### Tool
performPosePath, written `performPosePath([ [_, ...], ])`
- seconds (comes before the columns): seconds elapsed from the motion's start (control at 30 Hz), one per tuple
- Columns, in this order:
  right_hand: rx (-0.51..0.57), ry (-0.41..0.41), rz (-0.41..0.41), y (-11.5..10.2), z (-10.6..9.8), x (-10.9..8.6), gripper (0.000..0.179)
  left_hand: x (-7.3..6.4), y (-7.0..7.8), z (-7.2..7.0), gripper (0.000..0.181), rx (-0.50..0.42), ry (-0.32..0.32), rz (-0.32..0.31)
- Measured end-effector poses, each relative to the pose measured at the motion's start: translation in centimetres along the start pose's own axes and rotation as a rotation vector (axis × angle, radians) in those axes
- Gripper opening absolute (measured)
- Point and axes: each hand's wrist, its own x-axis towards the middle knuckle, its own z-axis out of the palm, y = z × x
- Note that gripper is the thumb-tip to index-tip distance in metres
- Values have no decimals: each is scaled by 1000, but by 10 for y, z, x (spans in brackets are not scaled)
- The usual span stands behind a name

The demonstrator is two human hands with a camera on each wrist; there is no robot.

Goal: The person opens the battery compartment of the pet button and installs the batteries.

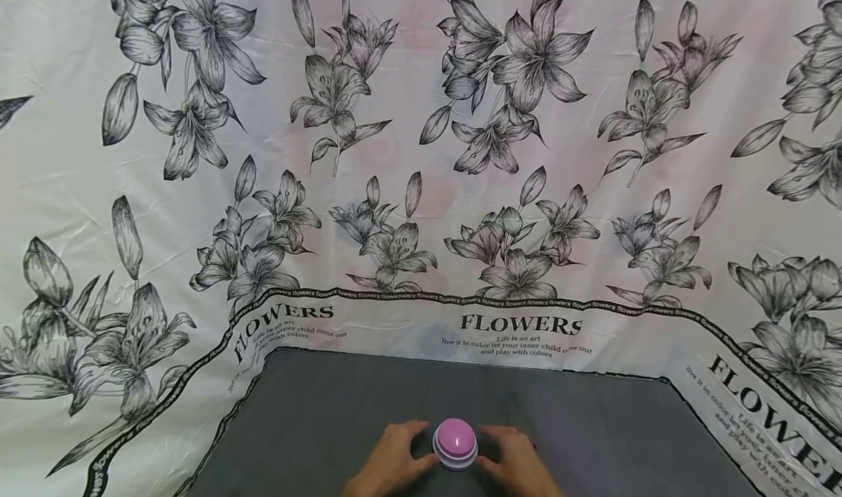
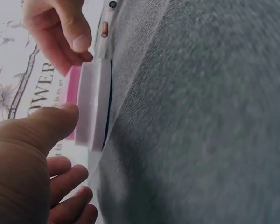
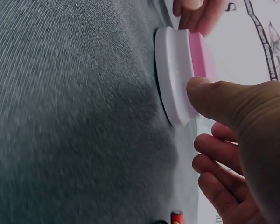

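Note:
A round push button [image 1: 455, 438] with a glossy pink dome and a stepped white base sits upright on the dark grey surface, between both hands. Left of it is my left hand [image 1: 395, 454], its thumb tip right at the white rim and its fingers loosely bent beside it. My right hand [image 1: 516, 459] mirrors this on the other side, thumb at the rim and fingers relaxed. In the left wrist view the thumb overlaps the pink dome [image 2: 73, 84]. From the right wrist, the white base [image 3: 170, 74] shows side-on, low against the surface.
Small battery-like cylinders lie beyond the right hand, one orange and black [image 2: 105, 29]; a red-ended one [image 3: 177, 217] shows at the right wrist view's lower edge. A white flower-printed cloth [image 1: 408, 117] surrounds the grey tabletop [image 1: 342, 395] at the back and sides.

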Motion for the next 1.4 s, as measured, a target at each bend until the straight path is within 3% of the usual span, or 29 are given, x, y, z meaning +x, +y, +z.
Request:
performPosePath([
  [0.07, 37, -70, 43, -26, -17, 2, 48, 1, 0, 3, 57, -15, -20, -8],
  [0.27, 138, -172, 124, -28, -14, 7, 49, 2, -2, 10, 49, -60, -39, 9],
  [0.47, 177, -137, 180, -31, -12, 7, 47, 4, -1, 14, 46, -59, -28, 5],
  [0.73, 144, -113, 144, -29, -6, 6, 47, 4, 0, 21, 40, -75, 46, 41],
  [0.9, 145, -117, 142, -28, -7, 8, 47, 6, 1, 20, 40, -99, 52, 19],
  [1.13, 280, -99, 235, -35, -17, 12, 46, 7, 1, 10, 42, -241, 77, -32],
  [1.4, 468, 58, 352, -62, -29, 12, 48, 3, 14, -1, 32, -504, 244, -87],
])
